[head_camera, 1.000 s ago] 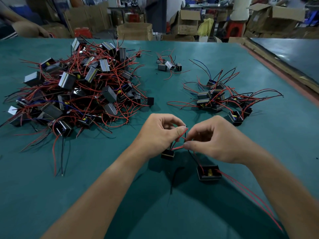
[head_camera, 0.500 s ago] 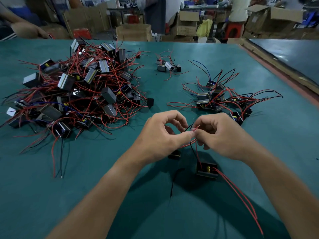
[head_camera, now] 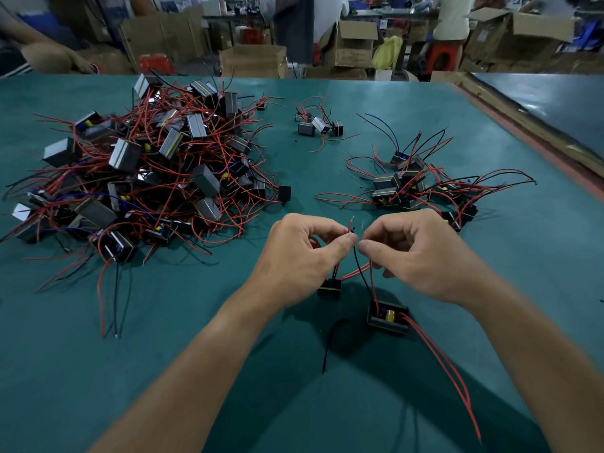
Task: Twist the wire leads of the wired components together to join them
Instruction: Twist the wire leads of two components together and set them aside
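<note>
Left hand (head_camera: pixel 307 256): thumb and forefinger pinch a red lead (head_camera: pixel 350 224), tip upright.
Right hand (head_camera: pixel 421 253): pinches wire leads (head_camera: pixel 362 275) rising from the larger component (head_camera: pixel 388 317). Its fingertips are now just apart from the left's; earlier they met.
Small component (head_camera: pixel 330 286): below the left hand.
Both components unmoved on the bench (head_camera: pixel 228 322).

Left hand (head_camera: pixel 304 256), right hand (head_camera: pixel 415 253) drawn slightly apart; fingertips no longer touching; wire leads (head_camera: pixel 351 223) now poke up between.
</note>
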Available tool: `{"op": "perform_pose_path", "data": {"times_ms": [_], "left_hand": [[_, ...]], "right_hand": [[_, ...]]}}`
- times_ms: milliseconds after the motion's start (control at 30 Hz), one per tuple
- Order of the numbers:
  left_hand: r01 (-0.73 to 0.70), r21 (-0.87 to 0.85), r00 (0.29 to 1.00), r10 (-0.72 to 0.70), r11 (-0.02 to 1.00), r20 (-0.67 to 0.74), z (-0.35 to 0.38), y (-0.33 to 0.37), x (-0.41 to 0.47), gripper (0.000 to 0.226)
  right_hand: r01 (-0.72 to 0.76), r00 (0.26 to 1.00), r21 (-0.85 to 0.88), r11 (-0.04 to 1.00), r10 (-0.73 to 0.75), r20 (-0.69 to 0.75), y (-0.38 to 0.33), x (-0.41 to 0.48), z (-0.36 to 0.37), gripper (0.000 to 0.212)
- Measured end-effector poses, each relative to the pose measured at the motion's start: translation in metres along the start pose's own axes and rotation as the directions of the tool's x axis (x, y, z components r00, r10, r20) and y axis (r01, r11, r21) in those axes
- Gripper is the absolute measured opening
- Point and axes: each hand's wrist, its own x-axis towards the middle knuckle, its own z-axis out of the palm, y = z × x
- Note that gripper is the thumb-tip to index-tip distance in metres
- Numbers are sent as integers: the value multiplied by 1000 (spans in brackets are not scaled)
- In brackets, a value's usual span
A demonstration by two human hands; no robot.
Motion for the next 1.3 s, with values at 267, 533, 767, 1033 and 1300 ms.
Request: {"op": "perform_pose_path", "data": {"times_ms": [267, 533, 767, 1033, 1300], "left_hand": [[33, -121, 999, -36, 992, -19, 0, 4, 0, 18], [27, -114, 999, -31, 993, -28, 1, 4, 0, 24], [66, -99, 997, -70, 993, -44, 0, 4, 1, 23], [-41, -121, 999, 41, 992, -5, 0, 8, -1, 7], [-56, -122, 995, 66, 991, 78, 0, 4, 1, 19]], "right_hand": [[44, 999, 3, 999, -44, 28, -5, -1, -2, 13], [74, 997, 1, 997, -74, -36, -6, 0, -1, 10], [89, 995, -3, 996, -89, -38, -2, 1, 0, 14], [67, 996, 22, 998, -66, -60, -1, 1, 0, 15], [91, 994, 122, 988, -82, -75, -3, 0, -1, 15]]}}
